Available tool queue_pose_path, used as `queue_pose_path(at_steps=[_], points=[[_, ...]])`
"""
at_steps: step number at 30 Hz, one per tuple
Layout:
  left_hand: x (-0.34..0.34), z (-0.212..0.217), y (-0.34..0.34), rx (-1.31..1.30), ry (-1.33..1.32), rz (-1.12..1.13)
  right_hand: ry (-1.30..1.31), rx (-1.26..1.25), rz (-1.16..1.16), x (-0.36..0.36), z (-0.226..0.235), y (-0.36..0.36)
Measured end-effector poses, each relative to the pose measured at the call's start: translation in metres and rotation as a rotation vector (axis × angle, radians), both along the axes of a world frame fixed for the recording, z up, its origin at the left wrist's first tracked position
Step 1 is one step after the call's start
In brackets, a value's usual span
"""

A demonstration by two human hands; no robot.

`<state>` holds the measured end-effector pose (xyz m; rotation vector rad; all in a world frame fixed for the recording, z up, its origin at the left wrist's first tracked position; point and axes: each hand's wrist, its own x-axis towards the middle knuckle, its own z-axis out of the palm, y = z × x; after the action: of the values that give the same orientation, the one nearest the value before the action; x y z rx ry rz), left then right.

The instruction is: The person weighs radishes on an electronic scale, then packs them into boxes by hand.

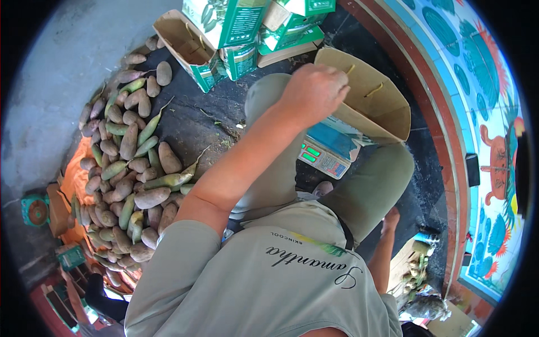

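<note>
An open cardboard box (387, 109) with yellow cord in its inner wall sits in front of me, on or against a digital scale (323, 160) with lit green displays. My left hand (315, 92) reaches over the near left side of this box. Its fingers are curled closed, and what they hold, if anything, is hidden. My right hand (391, 218) hangs low beside my right thigh, small and partly hidden; its fingers cannot be made out. A large heap of brown tubers and green, elongated vegetables (129, 140) lies to my left.
Another open cardboard box (188, 48) stands ahead, beside stacked green-and-white cartons (238, 25). A painted wall (488, 112) curves along the right. More green produce (415, 267) lies behind at right. A co-worker's arm (73, 295) shows at lower left, near a teal round device (36, 211).
</note>
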<state>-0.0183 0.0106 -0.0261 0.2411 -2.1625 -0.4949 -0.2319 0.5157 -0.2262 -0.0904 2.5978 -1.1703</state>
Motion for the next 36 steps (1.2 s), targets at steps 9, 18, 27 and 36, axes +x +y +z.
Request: queue_pose_path(at_steps=[9, 18, 27, 36], points=[[-0.002, -0.005, 0.009, -0.008, 0.025, -0.043, -0.343, -0.521, -0.058, -0.017, 0.122, -0.173], [0.008, -0.005, 0.004, 0.045, -0.048, -0.061, -0.476, -0.492, 0.100, 0.009, 0.166, -0.144], [0.013, -0.003, 0.001, 0.043, -0.047, -0.034, -0.583, -0.509, 0.189, -0.001, 0.206, -0.169], [-0.012, -0.009, 0.012, 0.045, -0.068, -0.016, -0.098, -0.037, 0.468, -0.074, 0.195, -0.229]])
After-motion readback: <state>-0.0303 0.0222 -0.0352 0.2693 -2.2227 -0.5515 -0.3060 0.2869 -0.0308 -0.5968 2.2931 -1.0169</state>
